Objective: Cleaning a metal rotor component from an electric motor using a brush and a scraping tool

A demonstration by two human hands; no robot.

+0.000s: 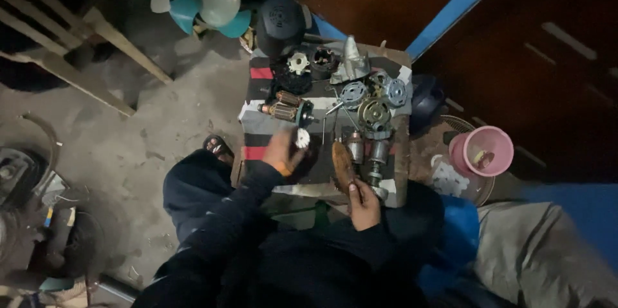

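Observation:
I look down on a small low table (402, 173) covered with a striped cloth (257, 74) and strewn with motor parts. My left hand (283, 152) is over the near left part of the table, its fingers closed around a small white toothed part (302, 138). My right hand (364, 205) rests at the table's near edge and grips a brown wooden-handled tool (342, 164) that points away from me. A copper-wound motor armature (283, 110) lies just beyond my left hand. Round metal motor housings (374, 113) lie to the right of it.
Fan blades (206, 5) and a dark round motor cover (280, 21) lie on the concrete floor beyond the table. A pink bowl (481, 150) stands at the right. A wooden frame (96, 37) leans at upper left, a blue board (460, 5) at upper right.

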